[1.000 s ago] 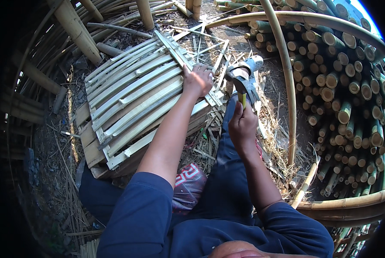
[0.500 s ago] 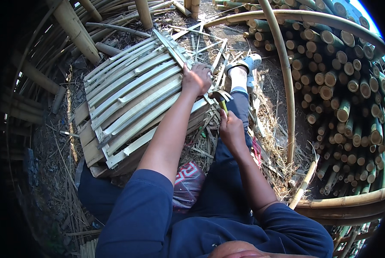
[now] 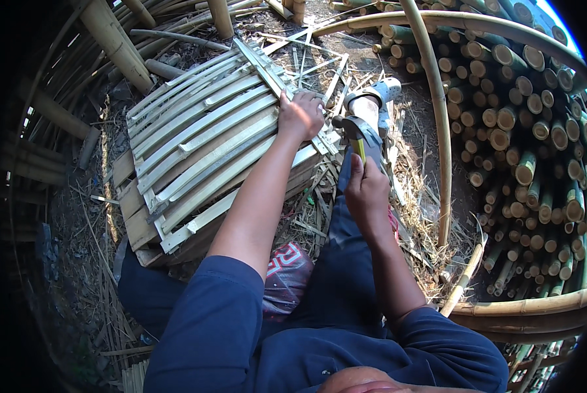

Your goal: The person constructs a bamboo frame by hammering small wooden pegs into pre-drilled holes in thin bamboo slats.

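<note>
A claw hammer [image 3: 360,134] with a yellow-green handle is gripped in my right hand [image 3: 367,190], its head raised above my outstretched leg. My left hand [image 3: 300,116] is closed around a crosswise bamboo strip [image 3: 259,65] along the right side of a slatted bamboo panel [image 3: 208,141]. The strip runs over the slat ends and passes under my fingers, which hide part of it. Several pale slats lie side by side in the panel, slightly bowed. Beneath them is a wooden block base [image 3: 138,216]. Whether a nail is by my left fingers I cannot tell.
A large stack of cut bamboo poles [image 3: 522,124] rises at the right, behind a curved bamboo rail [image 3: 439,131]. Bamboo posts [image 3: 113,46] stand at the far left. Shavings and split offcuts [image 3: 414,223] litter the ground. My shoe [image 3: 386,90] rests beyond the panel's right side.
My right hand has moved up and to the right, lifting the hammer away from the strip's lower end. The left hand stays in nearly the same place on the strip.
</note>
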Demonstrator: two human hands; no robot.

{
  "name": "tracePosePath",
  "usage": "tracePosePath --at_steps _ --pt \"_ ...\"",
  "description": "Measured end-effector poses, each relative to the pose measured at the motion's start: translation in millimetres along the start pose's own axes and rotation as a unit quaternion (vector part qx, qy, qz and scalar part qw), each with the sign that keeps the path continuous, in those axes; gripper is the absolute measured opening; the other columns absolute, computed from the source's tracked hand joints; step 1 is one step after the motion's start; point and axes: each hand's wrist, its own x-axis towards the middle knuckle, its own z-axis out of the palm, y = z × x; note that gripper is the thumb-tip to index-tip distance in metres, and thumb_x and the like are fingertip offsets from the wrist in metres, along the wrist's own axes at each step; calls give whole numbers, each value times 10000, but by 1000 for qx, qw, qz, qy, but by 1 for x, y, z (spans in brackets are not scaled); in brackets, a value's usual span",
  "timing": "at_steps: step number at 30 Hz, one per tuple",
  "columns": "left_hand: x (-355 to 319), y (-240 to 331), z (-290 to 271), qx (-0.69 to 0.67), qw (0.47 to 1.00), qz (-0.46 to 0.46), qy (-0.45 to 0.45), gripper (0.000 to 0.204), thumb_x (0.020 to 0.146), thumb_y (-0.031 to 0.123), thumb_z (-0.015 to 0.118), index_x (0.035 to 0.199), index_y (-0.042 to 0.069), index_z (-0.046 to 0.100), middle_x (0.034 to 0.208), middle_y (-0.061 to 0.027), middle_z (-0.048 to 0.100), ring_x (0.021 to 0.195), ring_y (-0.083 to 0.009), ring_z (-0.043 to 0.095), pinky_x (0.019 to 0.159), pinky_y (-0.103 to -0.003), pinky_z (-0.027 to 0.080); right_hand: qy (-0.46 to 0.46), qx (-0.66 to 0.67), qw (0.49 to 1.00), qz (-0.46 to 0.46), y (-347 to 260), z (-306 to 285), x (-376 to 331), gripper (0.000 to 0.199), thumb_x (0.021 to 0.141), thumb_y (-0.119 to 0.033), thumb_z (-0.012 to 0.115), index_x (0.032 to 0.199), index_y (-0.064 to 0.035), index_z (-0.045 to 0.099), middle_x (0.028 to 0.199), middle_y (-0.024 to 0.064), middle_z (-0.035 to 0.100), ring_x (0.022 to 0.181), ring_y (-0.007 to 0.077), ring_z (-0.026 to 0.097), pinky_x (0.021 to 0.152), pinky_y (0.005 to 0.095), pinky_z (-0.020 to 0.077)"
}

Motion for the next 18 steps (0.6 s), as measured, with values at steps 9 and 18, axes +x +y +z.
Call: tracePosePath --at_steps 9,18 --pt "3 -1 7 -19 999 26 26 309 1034 279 443 1260 237 650 1499 20 538 1446 -142 443 1265 -567 179 -18 -12 1000 17 28 23 7 349 1061 -283 543 921 29 613 756 328 637 771 529 644 657 582 478" --pt "6 6 7 -18 999 23 30 307 1029 283 455 1252 235 661 1474 18 563 1447 -135 440 1266 -566 176 -15 -13 1000 10 57 42 -3 353 1064 -281 542 905 28 604 744 310 638 746 530 632 645 581 469"
